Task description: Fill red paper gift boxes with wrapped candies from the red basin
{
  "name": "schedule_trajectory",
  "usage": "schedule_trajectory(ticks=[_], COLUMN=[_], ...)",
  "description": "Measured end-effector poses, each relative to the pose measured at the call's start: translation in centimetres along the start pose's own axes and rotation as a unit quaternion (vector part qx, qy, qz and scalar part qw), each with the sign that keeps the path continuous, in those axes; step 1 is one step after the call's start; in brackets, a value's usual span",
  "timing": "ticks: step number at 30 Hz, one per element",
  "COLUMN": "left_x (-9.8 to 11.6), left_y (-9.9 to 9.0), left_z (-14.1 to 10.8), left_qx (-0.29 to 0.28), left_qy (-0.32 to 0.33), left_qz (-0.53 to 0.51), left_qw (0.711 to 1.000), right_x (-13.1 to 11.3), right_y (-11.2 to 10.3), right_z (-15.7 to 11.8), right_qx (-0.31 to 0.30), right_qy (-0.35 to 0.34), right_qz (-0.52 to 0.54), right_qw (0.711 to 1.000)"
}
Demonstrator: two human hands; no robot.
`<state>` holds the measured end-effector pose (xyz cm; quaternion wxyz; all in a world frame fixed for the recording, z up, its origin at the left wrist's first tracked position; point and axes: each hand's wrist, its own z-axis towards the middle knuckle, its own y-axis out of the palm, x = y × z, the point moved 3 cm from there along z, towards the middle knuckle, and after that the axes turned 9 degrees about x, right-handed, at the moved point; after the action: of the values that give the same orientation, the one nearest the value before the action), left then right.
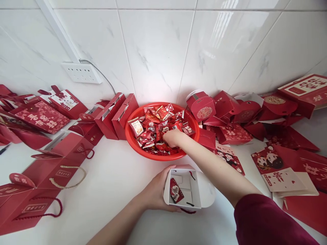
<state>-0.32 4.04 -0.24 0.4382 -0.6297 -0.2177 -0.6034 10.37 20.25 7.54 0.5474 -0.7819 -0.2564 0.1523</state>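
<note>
A red basin (161, 157) full of red-wrapped sweets (153, 117) stands against the wall. My right hand (173, 139) reaches in over the front right of the sweets, its fingers bent down and closed together; what they hold, if anything, is hidden. In front of the basin, my left hand (158, 192) is wrapped round the left side of an open gift box (188, 190). The box shows its white inside, with a flap spread out to the right. One red packet (176, 191) lies inside it.
Red gift boxes with cord handles (35, 206) line the left side, with flat red bags (42, 117) behind. At the right are heaped red boxes (224, 109) and printed cards (283, 180). A white power strip (81, 72) is on the tiled wall.
</note>
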Motion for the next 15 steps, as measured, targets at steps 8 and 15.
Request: schedule_trajectory(ticks=[8, 15], left_x=[-0.4, 0.0], left_y=[0.1, 0.1], left_z=[-0.1, 0.0], left_qx=[0.000, 0.001], left_qy=[-0.013, -0.021], left_qz=[0.016, 0.004], left_qw=[1.000, 1.000], right_x=[-1.5, -1.4], right_y=[0.7, 1.0], right_z=[0.7, 0.3], right_qx=[-0.026, 0.026], right_qy=[-0.025, -0.025], right_qz=[-0.036, -0.021], right_qw=[0.999, 0.999])
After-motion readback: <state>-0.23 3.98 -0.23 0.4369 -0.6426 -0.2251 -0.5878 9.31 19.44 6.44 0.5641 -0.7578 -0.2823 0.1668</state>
